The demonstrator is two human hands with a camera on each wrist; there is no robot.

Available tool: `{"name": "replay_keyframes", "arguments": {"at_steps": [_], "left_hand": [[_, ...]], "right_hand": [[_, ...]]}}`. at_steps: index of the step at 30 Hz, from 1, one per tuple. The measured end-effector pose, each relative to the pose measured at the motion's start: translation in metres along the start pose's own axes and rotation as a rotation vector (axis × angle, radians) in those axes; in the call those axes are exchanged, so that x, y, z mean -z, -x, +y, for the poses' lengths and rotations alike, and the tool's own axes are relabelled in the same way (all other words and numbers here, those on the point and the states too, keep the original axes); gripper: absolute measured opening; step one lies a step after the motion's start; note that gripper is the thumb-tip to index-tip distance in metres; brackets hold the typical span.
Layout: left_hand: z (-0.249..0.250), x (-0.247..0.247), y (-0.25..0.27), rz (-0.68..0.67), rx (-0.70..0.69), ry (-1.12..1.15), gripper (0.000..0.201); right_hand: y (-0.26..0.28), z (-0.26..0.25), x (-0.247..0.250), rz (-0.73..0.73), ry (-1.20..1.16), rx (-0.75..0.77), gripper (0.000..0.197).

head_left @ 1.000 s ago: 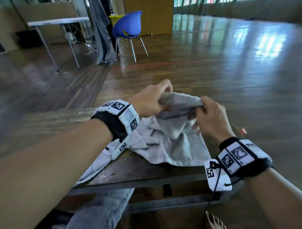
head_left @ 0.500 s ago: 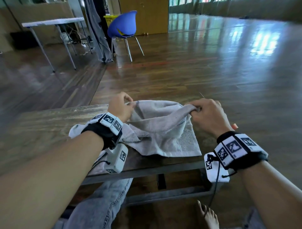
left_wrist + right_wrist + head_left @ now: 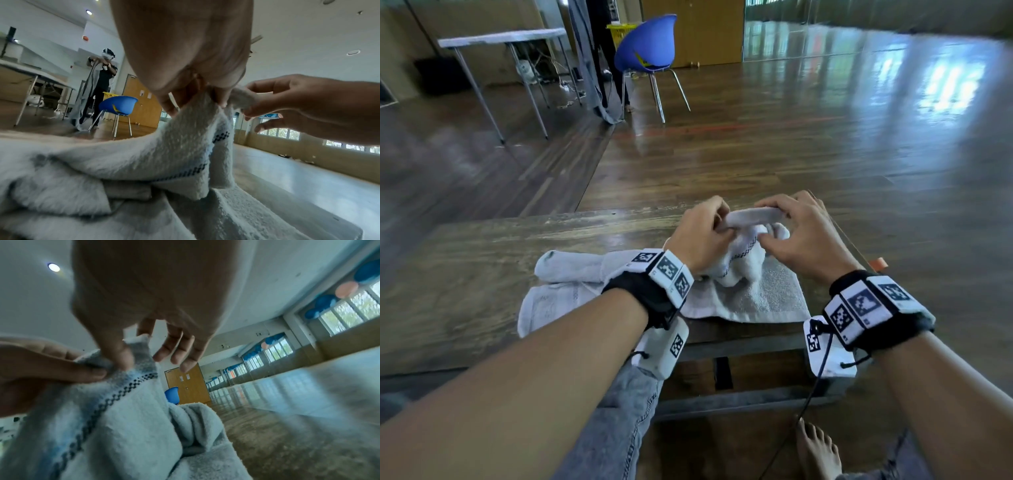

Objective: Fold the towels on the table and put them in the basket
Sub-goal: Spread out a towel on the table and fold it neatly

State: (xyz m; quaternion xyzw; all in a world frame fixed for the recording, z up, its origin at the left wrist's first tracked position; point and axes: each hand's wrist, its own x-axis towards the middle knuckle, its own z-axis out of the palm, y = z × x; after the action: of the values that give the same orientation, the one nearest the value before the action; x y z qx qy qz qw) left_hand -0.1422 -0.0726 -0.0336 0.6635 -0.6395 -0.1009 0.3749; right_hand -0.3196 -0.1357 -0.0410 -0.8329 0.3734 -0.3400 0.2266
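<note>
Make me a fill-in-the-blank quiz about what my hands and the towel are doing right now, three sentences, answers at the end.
1. Both hands, left hand and right hand, pinch one edge of the ____ towel.
2. The towel's lower part lies on the ____ table.
3. The chair standing on the floor behind the table is ____.

Missing words: white; wooden; blue

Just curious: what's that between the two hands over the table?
In the head view, a raised edge of the towel spans from the left hand to the right hand; both pinch it.
</note>
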Motion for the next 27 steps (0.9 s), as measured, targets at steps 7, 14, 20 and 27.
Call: {"name": "replay_keyframes", "arguments": {"at_steps": [7,14,20,27], "left_hand": [[0.009,0.016,-0.006,-0.155,-0.106,-0.03,0.022],[-0.023,0.059,0.005,-0.252,-0.013,-0.127,0.053],[-0.041,0.089,0.006,0.078,0.07,-0.173,0.025],[-0.041,0.097,0.001,0.385,0.057,-0.213,0.01]], "right_hand": [[0.001,-0.004,0.002,-0.076,-0.029,0.1,0.015],[-0.002,0.016,0.022,0.134,-0.274,0.081,0.015],[0.0,0.015,0.017,0.205,-0.401,-0.038,0.013],[-0.003,0.011,0.013,0.287,-0.482,-0.003,0.023]]}}
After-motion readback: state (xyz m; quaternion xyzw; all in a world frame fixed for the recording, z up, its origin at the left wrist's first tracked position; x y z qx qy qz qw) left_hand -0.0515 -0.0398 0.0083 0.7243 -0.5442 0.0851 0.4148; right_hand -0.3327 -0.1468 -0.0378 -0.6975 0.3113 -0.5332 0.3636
